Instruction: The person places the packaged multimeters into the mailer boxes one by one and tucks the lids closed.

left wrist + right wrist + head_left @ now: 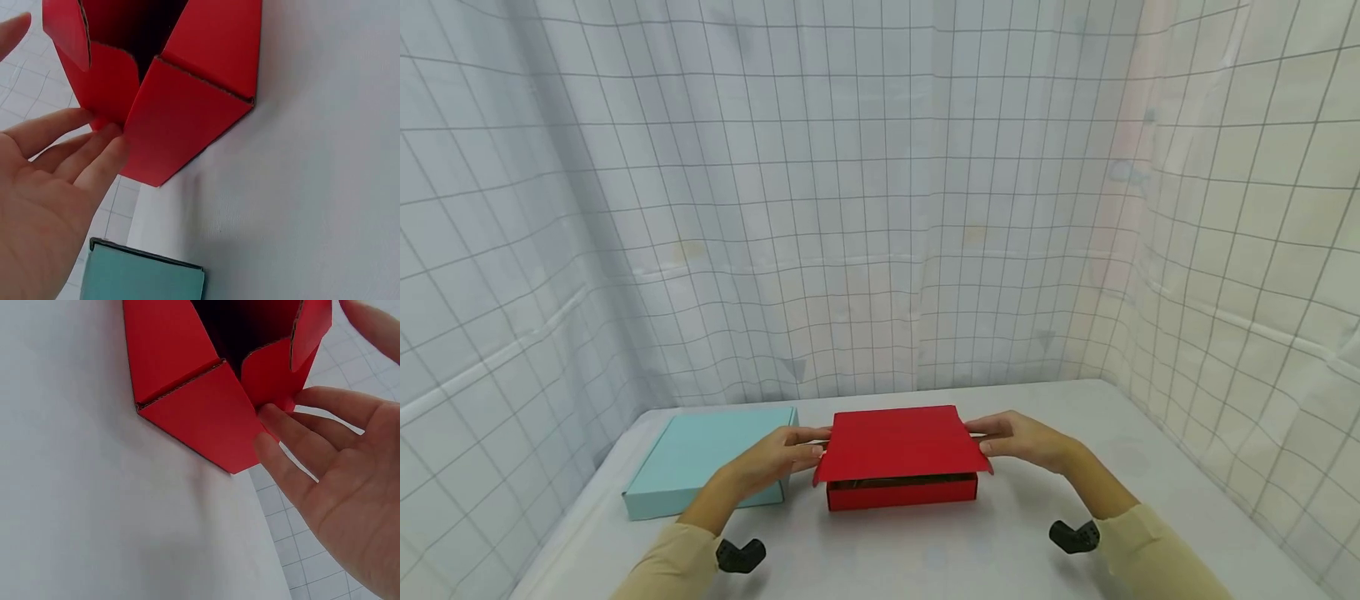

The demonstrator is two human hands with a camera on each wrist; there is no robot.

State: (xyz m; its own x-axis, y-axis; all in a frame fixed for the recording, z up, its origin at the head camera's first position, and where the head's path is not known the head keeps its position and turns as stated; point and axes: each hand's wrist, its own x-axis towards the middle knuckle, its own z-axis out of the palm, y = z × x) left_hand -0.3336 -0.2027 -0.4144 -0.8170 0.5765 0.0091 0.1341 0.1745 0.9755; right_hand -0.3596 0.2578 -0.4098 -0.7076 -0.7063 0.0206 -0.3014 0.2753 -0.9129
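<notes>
A flat red cardboard box lies at the middle of the white table, its lid raised a little at the front over the base. My left hand touches the lid's left side flap with straight fingers, thumb held apart. My right hand mirrors it: straight fingers rest against the right side flap. Both wrist views look into the dark gap under the lid.
A closed light blue box lies just left of the red one, close behind my left forearm; its corner shows in the left wrist view. Gridded white curtain walls the table on three sides.
</notes>
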